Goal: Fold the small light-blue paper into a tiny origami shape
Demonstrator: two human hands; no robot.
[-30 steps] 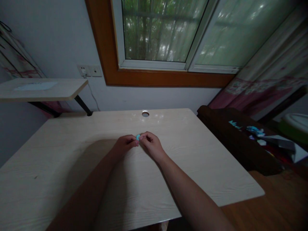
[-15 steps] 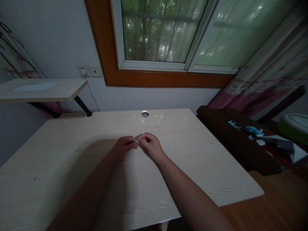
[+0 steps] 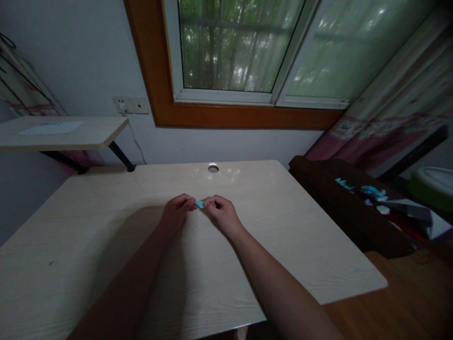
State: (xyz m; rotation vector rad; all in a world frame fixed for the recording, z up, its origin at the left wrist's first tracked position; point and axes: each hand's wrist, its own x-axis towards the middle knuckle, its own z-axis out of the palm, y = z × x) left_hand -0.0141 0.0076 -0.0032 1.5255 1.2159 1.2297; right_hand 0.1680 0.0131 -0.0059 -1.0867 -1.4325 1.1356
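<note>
Between my two hands is a small light-blue piece [image 3: 199, 204], perhaps folded paper; it is too small to tell its exact kind. My left hand [image 3: 178, 207] pinches its left end between thumb and fingers. At the other end, my right hand [image 3: 221, 211] grips it with thumb and forefinger. Both hands are low over the middle of the pale wooden desk [image 3: 290, 255], and the fingertips hide the ends of the piece.
A round cable hole [image 3: 213, 168] is near the desk's back edge. On the left stands a raised shelf [image 3: 102, 134] on black legs, with a sheet [image 3: 51, 127] on it. To the right, a dark brown bench [image 3: 318, 198] carries blue scraps [image 3: 374, 192] and white paper [image 3: 440, 225].
My left hand has shifted slightly up and left, away from the right hand. More of the light-blue piece now shows between them. My right hand has hardly moved.
</note>
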